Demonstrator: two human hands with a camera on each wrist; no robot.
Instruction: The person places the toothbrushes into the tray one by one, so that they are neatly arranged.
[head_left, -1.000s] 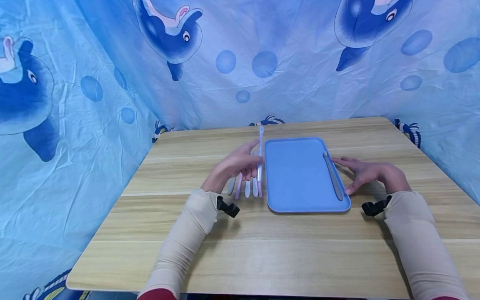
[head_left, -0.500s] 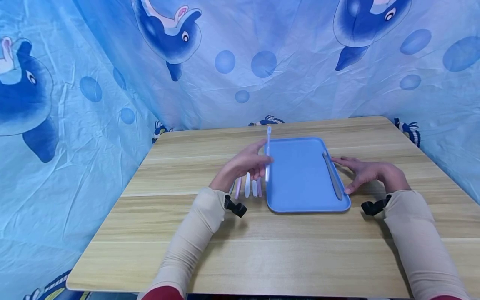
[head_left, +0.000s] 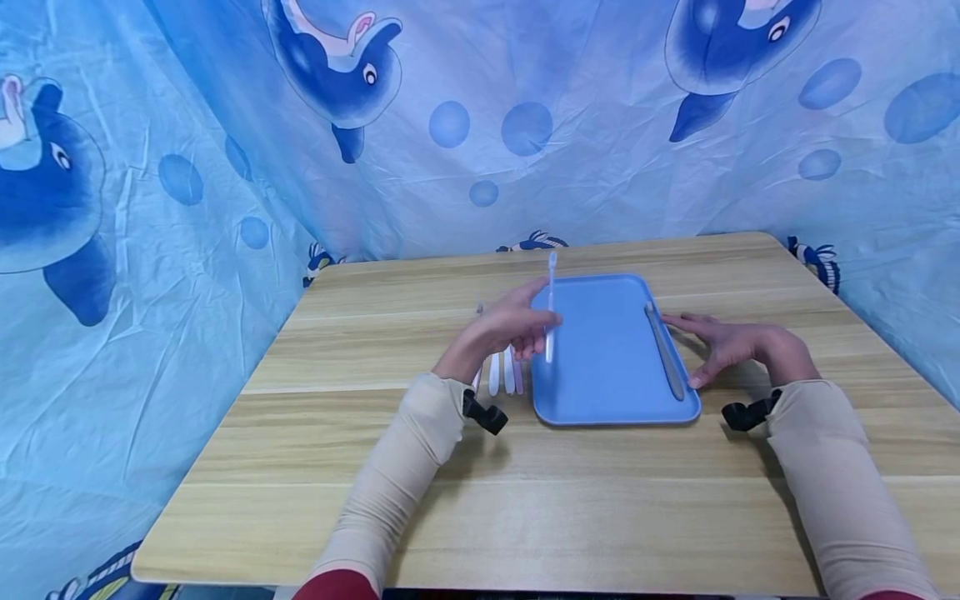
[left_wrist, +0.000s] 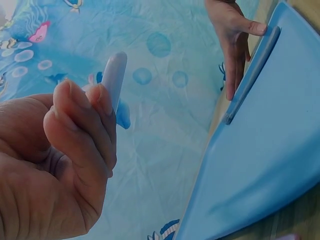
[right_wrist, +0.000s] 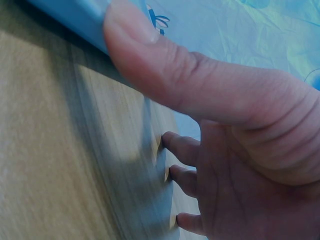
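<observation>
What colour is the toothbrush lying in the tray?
Grey; the toothbrush shows best in the head view.

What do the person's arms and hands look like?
The left hand and right hand are bare. Loosely wrinkled beige sleeves reach the wrists, with a small black fitting at each, and red fabric shows higher up.

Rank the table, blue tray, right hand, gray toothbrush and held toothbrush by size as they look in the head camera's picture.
1. table
2. blue tray
3. right hand
4. gray toothbrush and held toothbrush: they look similar, and the held one is partly covered, so I can't rank them.
</observation>
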